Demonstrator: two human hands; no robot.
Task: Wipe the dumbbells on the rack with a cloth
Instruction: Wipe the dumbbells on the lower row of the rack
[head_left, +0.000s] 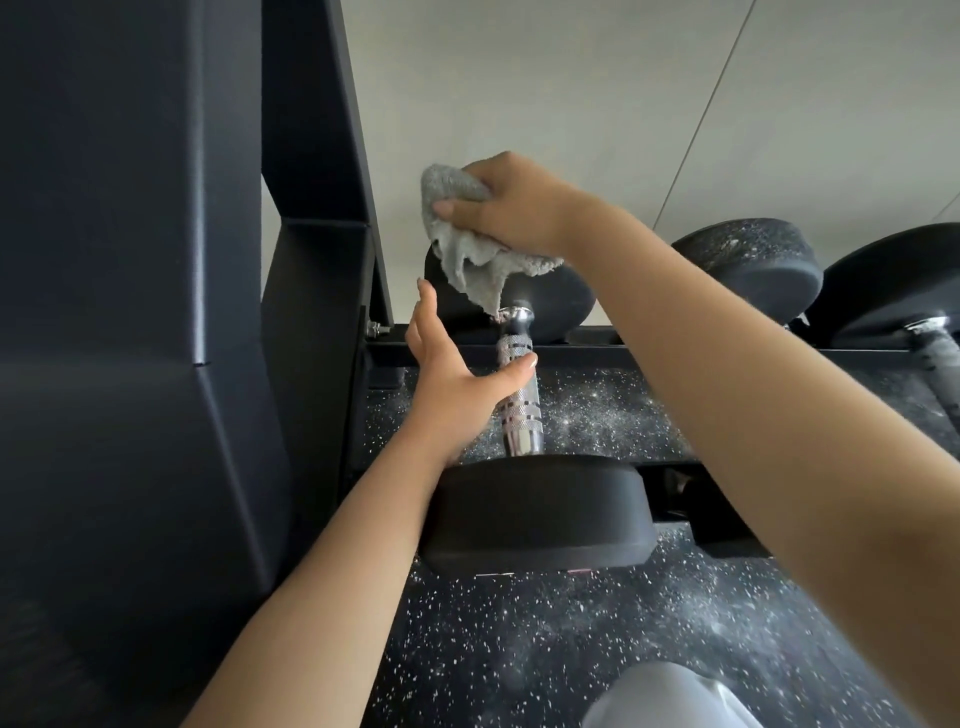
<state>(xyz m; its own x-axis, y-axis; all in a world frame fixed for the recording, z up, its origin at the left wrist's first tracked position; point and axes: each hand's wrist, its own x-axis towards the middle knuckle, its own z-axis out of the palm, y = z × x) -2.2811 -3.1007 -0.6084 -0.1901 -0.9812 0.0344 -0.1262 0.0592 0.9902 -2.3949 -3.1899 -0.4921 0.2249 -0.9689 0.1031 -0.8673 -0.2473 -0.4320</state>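
Fingers (480, 169) of the right hand (519, 208) clamp a grey cloth (467, 249) over the far head of a dumbbell (519, 400) lying on the rack (597, 354). Left hand (457, 379) fingers are straight and apart, thumb touching the chrome handle.

Grey cloth (465, 244); black dumbbell (535, 519) — chrome knurled handle (519, 400); black floor (545, 649) — white-speckled.

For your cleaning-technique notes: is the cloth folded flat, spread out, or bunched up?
Bunched up: the right hand grips the cloth in a wad, loose corners hanging down.
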